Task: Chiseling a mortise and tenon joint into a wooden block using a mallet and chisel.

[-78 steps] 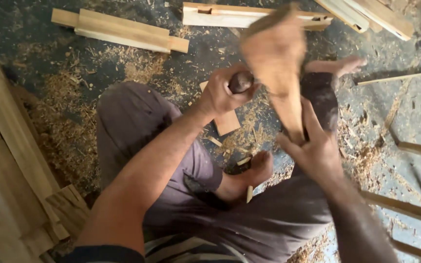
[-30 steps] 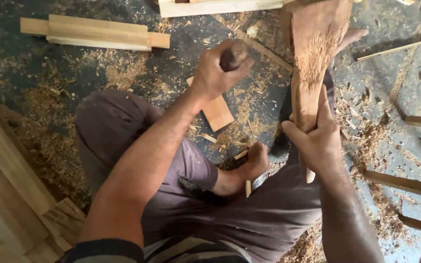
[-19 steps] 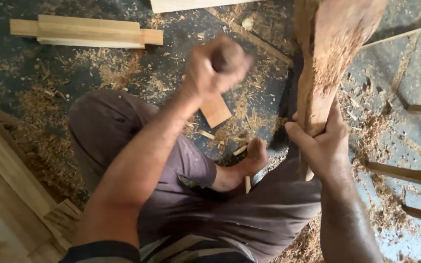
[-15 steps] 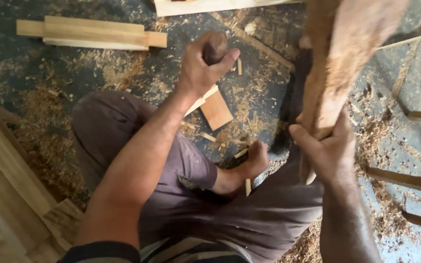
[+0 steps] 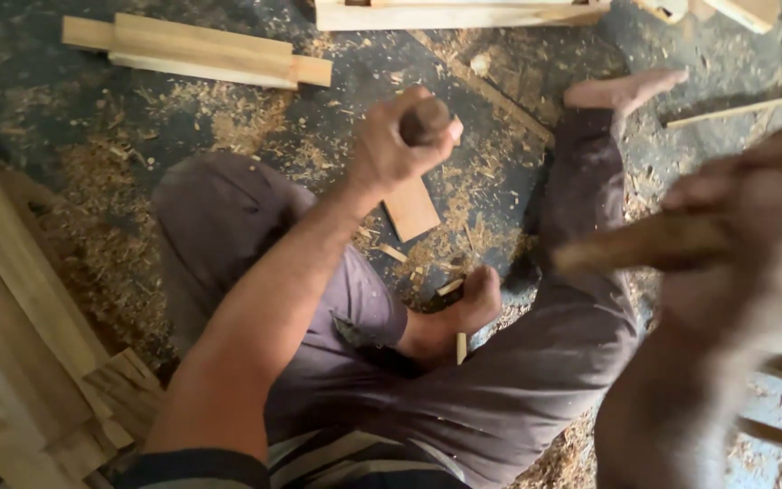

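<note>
A: L hand (image 5: 391,149) first?
B: Fingers (image 5: 375,127) curled tight round a dark rounded tool handle (image 5: 424,119), fist raised above the floor, forearm running back toward the camera.

A: R hand (image 5: 739,226)?
B: Badly blurred, close to the lens. Fingers (image 5: 708,188) seem wrapped round a brown wooden piece (image 5: 644,244), prob. gripping it; can't tell more. Piece pointing left, over the R knee.

A: Below the hands?
B: Cross-legged in purple trousers (image 5: 536,362), one bare foot (image 5: 463,308) tucked in at centre, other foot (image 5: 622,91) stretched out up top. Small flat wood offcut (image 5: 411,208) on the floor just under the L fist.

A: Further out?
B: Sawdust and shavings (image 5: 246,118) all over the dark floor (image 5: 29,81). Jointed timber piece (image 5: 196,50) upper left, pale plank (image 5: 445,14) along the top edge, stacked boards (image 5: 11,299) at left.
</note>
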